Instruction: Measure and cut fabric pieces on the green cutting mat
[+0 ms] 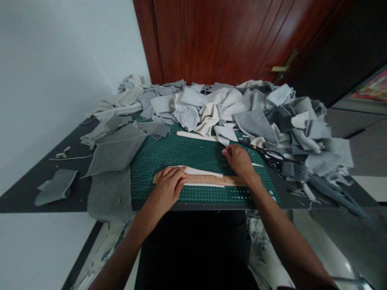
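Note:
My left hand (169,183) presses down on the left part of a wooden ruler (208,180), its fingers curled over the top. The ruler lies lengthwise on a green cutting mat (199,155). Along the ruler's far side runs a white fabric strip (202,172), with its left end under my left fingers. A thin white edge of fabric shows along the near side. Over the mat beyond the ruler's right part is my right hand (238,159), its fingers curled together. Whatever is between these fingers, if anything, is hidden.
Grey and white fabric scraps (226,100) heap along the back and right of the dark table (24,189). Black-handled scissors (269,155) lie right of my right hand. Grey cloth (110,193) hangs over the front edge at left. A rolled white strip (196,136) lies farther back.

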`<action>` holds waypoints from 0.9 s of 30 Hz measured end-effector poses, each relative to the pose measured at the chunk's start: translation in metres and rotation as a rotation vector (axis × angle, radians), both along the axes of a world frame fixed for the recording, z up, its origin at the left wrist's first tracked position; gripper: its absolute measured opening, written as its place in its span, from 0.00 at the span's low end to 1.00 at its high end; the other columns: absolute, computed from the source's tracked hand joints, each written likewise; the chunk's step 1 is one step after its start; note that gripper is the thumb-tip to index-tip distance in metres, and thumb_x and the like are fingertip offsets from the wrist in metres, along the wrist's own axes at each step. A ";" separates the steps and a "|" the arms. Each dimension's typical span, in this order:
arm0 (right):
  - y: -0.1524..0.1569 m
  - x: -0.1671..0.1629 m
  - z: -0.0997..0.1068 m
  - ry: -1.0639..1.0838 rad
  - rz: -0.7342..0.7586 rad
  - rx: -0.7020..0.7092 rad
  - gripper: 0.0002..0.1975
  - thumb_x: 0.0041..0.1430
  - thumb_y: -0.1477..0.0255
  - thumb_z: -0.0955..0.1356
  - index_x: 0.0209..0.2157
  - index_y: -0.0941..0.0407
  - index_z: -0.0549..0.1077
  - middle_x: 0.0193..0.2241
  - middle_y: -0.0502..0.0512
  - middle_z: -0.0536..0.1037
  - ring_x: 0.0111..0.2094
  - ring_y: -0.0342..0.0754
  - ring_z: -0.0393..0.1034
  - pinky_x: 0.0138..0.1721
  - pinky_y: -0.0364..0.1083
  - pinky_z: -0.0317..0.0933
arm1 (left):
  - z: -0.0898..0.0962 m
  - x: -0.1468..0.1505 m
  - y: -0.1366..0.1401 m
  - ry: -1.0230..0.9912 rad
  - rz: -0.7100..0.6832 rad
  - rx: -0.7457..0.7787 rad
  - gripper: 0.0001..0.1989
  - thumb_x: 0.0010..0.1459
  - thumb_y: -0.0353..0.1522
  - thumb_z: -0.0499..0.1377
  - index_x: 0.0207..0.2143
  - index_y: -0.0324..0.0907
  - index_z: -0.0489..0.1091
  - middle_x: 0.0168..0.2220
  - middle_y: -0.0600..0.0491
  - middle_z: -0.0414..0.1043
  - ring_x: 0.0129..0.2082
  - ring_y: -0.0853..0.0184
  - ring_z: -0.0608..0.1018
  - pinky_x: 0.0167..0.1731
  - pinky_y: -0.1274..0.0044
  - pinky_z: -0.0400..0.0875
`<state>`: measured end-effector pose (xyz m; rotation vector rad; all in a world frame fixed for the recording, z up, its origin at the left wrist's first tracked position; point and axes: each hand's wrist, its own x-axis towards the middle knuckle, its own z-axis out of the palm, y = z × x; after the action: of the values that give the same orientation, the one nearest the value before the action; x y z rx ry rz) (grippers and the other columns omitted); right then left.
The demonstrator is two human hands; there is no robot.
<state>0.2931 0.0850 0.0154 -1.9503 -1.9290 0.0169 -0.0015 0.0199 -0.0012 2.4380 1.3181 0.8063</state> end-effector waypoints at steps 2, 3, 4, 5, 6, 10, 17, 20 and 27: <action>-0.007 -0.004 0.007 0.041 0.005 0.035 0.05 0.68 0.72 0.67 0.41 0.58 0.75 0.36 0.60 0.81 0.35 0.52 0.75 0.37 0.47 0.61 | -0.001 -0.001 0.001 -0.023 0.007 -0.007 0.07 0.71 0.33 0.54 0.42 0.45 0.72 0.53 0.50 0.78 0.53 0.59 0.75 0.54 0.64 0.66; -0.012 -0.008 0.012 0.079 0.025 0.066 0.05 0.69 0.72 0.67 0.41 0.58 0.74 0.35 0.58 0.81 0.33 0.51 0.74 0.35 0.46 0.60 | -0.001 -0.001 0.001 -0.038 0.006 -0.009 0.06 0.70 0.32 0.55 0.41 0.45 0.72 0.53 0.50 0.79 0.53 0.59 0.75 0.53 0.64 0.66; -0.018 -0.015 0.016 0.132 0.065 0.098 0.05 0.69 0.71 0.67 0.42 0.57 0.74 0.34 0.57 0.81 0.31 0.50 0.74 0.34 0.45 0.59 | -0.002 -0.002 0.002 -0.053 0.003 -0.010 0.05 0.70 0.32 0.55 0.41 0.45 0.72 0.53 0.51 0.79 0.52 0.59 0.75 0.54 0.65 0.66; -0.024 -0.023 0.020 0.204 0.128 0.124 0.06 0.69 0.69 0.67 0.42 0.56 0.73 0.34 0.55 0.80 0.29 0.48 0.73 0.33 0.45 0.59 | -0.002 -0.003 0.003 -0.067 -0.003 -0.011 0.05 0.70 0.32 0.56 0.41 0.46 0.71 0.52 0.51 0.79 0.52 0.59 0.75 0.54 0.65 0.66; -0.029 -0.032 0.023 0.291 0.215 0.133 0.07 0.69 0.67 0.67 0.41 0.56 0.73 0.33 0.54 0.80 0.27 0.46 0.72 0.32 0.44 0.59 | -0.003 -0.003 0.003 -0.078 -0.009 -0.012 0.04 0.69 0.32 0.56 0.40 0.46 0.71 0.52 0.51 0.79 0.53 0.59 0.76 0.54 0.65 0.66; -0.045 -0.076 0.022 0.605 0.576 -0.012 0.10 0.69 0.63 0.66 0.39 0.55 0.73 0.32 0.50 0.78 0.26 0.42 0.68 0.30 0.40 0.58 | -0.006 -0.004 0.005 -0.087 0.001 -0.023 0.04 0.68 0.32 0.58 0.38 0.45 0.70 0.48 0.51 0.80 0.50 0.59 0.76 0.53 0.64 0.68; -0.043 -0.109 -0.006 0.560 0.547 -0.040 0.07 0.68 0.68 0.68 0.37 0.56 0.75 0.28 0.48 0.77 0.26 0.41 0.66 0.31 0.41 0.55 | 0.002 -0.017 0.010 -0.094 -0.079 -0.110 0.06 0.68 0.33 0.56 0.41 0.46 0.72 0.47 0.50 0.79 0.52 0.59 0.77 0.56 0.64 0.70; -0.043 -0.107 -0.009 0.536 0.556 -0.017 0.06 0.67 0.69 0.69 0.35 0.56 0.76 0.27 0.47 0.77 0.26 0.42 0.67 0.31 0.41 0.55 | 0.006 -0.035 0.014 -0.112 -0.120 -0.151 0.08 0.68 0.35 0.54 0.40 0.45 0.73 0.45 0.50 0.79 0.48 0.61 0.80 0.53 0.68 0.74; -0.045 -0.106 -0.009 0.511 0.577 0.000 0.07 0.70 0.71 0.67 0.37 0.55 0.77 0.32 0.51 0.80 0.31 0.45 0.73 0.37 0.42 0.60 | 0.010 -0.053 0.018 -0.126 -0.106 -0.181 0.09 0.67 0.37 0.55 0.35 0.46 0.72 0.52 0.49 0.79 0.56 0.60 0.78 0.58 0.66 0.72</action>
<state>0.1874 0.0397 0.0068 -1.1643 -2.0315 0.6078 -0.0549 0.0377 0.0086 2.2561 1.1520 0.7642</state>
